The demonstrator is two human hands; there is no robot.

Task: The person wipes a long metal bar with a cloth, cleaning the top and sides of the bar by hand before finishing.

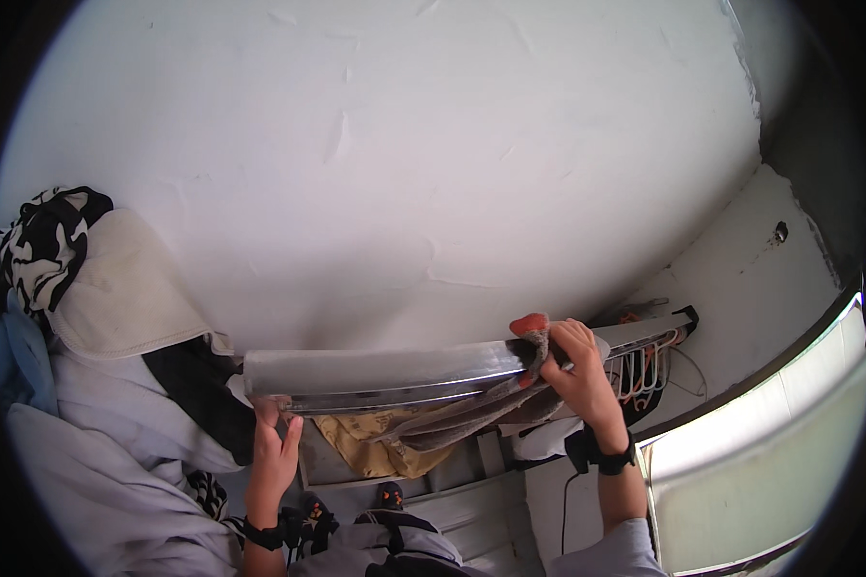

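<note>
A long grey unit with a shiny front edge [404, 369] runs across in front of me along the white wall. What kind of unit it is, I cannot tell. My left hand [278, 443] grips its left end from below, thumb towards me and some fingers hidden. Near the right end, my right hand [581, 368] is closed on a grey-brown knitted cloth [451, 425] with orange-red patches. One end of the cloth sticks up over the unit's top, and the rest hangs down its front. Both wrists wear black bands.
Several clothes hangers [642, 371] hang at the right by a metal bar [642, 332]. Draped fabrics, including a beige one [130, 288], crowd the left. A yellow cloth [368, 443] lies below the unit. A bright window [736, 461] is at the right, and a black cable [566, 516] dangles below my right wrist.
</note>
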